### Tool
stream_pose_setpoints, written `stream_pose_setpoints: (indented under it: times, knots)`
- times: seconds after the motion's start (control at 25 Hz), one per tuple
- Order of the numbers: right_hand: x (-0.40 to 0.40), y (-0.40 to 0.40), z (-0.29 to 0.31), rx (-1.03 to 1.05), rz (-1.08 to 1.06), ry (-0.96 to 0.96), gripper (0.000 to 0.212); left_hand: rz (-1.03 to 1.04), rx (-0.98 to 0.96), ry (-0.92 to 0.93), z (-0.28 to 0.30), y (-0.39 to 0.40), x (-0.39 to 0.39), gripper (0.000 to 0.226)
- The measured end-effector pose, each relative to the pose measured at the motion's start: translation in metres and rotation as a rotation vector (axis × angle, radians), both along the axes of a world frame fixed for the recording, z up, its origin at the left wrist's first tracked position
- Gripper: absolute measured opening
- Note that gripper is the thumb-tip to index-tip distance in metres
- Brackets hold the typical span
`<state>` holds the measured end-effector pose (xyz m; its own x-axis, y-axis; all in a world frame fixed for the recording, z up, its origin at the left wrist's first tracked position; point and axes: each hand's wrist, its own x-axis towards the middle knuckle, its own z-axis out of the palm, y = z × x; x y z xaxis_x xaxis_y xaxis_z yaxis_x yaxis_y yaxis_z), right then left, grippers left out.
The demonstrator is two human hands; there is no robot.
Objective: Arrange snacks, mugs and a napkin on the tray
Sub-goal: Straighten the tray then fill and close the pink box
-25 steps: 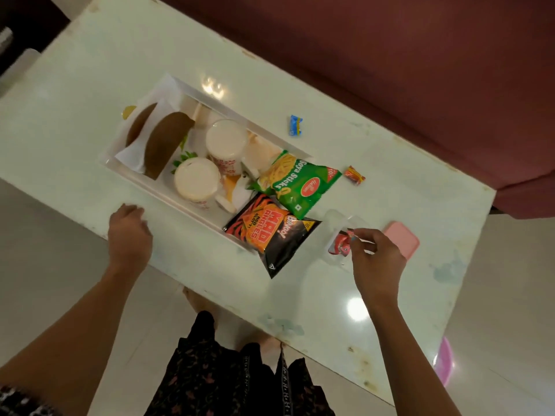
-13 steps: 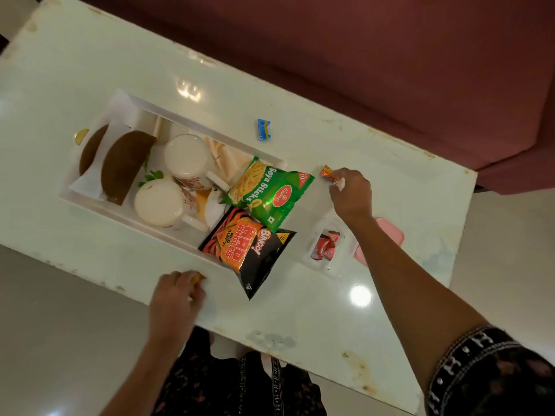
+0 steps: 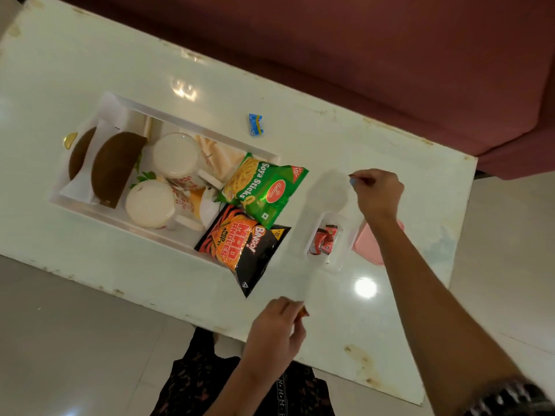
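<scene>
A white tray (image 3: pixel 90 207) on the table holds two brown half-round snacks (image 3: pixel 112 166) on a white napkin (image 3: pixel 76 187), two white mugs (image 3: pixel 177 156), a green Soya Sticks packet (image 3: pixel 265 189) and a black-orange Bingo packet (image 3: pixel 243 246) hanging over its right end. My right hand (image 3: pixel 377 190) pinches a small candy above a clear plastic container (image 3: pixel 326 240) that holds red wrapped candies. My left hand (image 3: pixel 274 328) hovers at the table's near edge and pinches a small orange candy. A blue candy (image 3: pixel 255 124) lies on the table beyond the tray.
A pink lid (image 3: pixel 368 244) lies right of the clear container, partly under my right forearm. A dark red sofa (image 3: pixel 390 55) runs along the table's far side. The white table (image 3: pixel 345 325) ends close to my body; tiled floor lies below.
My right hand has lifted the orange candy from the table and drawn back over the clear container. My left hand has moved right along the near edge, holding a small candy.
</scene>
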<state>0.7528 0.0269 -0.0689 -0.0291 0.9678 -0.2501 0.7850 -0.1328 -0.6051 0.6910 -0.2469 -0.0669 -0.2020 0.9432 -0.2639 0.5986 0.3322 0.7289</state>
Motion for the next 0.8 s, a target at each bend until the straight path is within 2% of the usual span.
stream_pose_setpoints:
  times: [0.08, 0.16, 0.24, 0.32, 0.44, 0.6, 0.68, 0.8]
  knots:
    - [0.017, -0.028, 0.020, 0.001, -0.202, 0.179, 0.011, 0.084, 0.049, -0.035, 0.010, 0.023, 0.007, 0.021]
    - [0.029, -0.062, 0.032, -0.040, -0.288, 0.250, 0.018, 0.223, 0.073, -0.058, 0.016, 0.048, 0.011, 0.020]
    - [0.033, -0.092, 0.035, -0.090, -0.258, 0.221, 0.017, 0.303, 0.077, -0.054, 0.020, 0.072, 0.013, 0.021]
    - [0.034, -0.111, 0.032, -0.126, -0.189, 0.200, 0.011, 0.294, 0.063, -0.035, 0.021, 0.094, 0.015, 0.024]
    - [0.033, -0.122, 0.029, -0.107, -0.084, 0.135, 0.017, 0.224, 0.006, -0.014, 0.019, 0.112, 0.018, 0.031]
    - [0.035, -0.122, 0.033, -0.077, -0.080, 0.119, 0.021, 0.257, -0.022, -0.003, 0.032, 0.114, 0.015, 0.028]
    - [0.032, -0.122, 0.035, -0.057, -0.088, 0.137, 0.022, 0.274, 0.038, -0.023, 0.050, 0.113, 0.005, 0.028]
    - [0.017, -0.115, 0.039, -0.027, -0.103, 0.211, 0.022, 0.304, 0.232, -0.045, 0.075, 0.125, -0.038, 0.026]
